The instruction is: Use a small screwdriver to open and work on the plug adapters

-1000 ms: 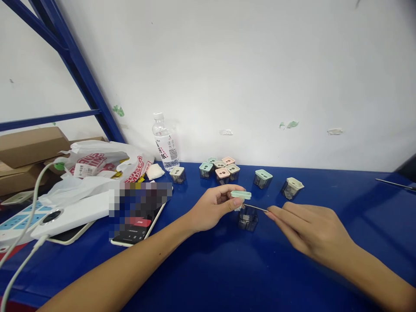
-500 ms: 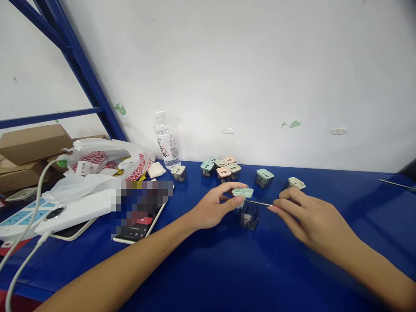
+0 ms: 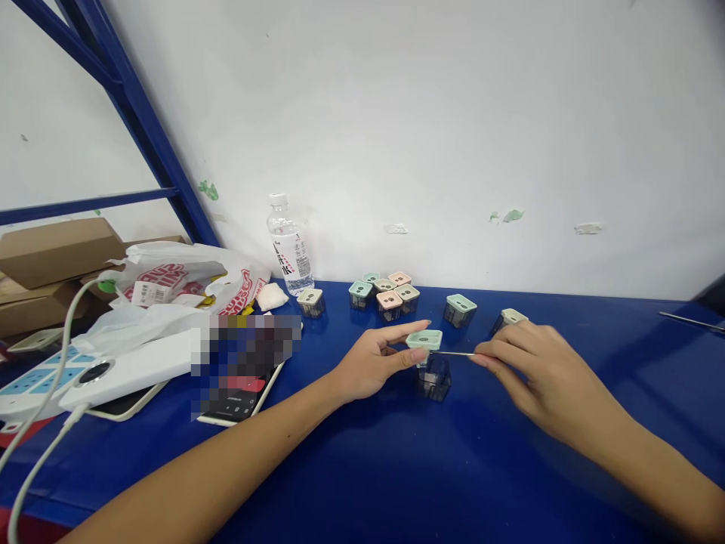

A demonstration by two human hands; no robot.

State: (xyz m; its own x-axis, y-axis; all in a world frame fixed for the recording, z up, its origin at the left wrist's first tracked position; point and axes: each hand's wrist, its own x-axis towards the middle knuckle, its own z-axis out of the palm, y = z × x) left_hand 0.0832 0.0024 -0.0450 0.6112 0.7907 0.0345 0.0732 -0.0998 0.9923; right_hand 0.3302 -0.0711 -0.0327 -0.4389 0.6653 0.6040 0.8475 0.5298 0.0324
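1. Setting: a blue work table runs along a white wall, with a blue steel frame at far left.
2. Left of the hands: a plastic water bottle, a white plastic bag, cardboard boxes and a white power strip.
3. Far side of the table: small square capped containers in green, pink and cream stand in a cluster and singly.
4. Left hand: nearly closed, pinching a pale green lid at its edges.
5. Right hand: fingers drawn together, pinching a thin steel pin, its tip at the lid.
6. A clear dark container stands directly beneath the lid, near side of the cluster.
7. Handling, as judged: the lid appears light, stiff and small; take it by its edges. The pin appears slim and slippery; grip it firmly along the shaft.
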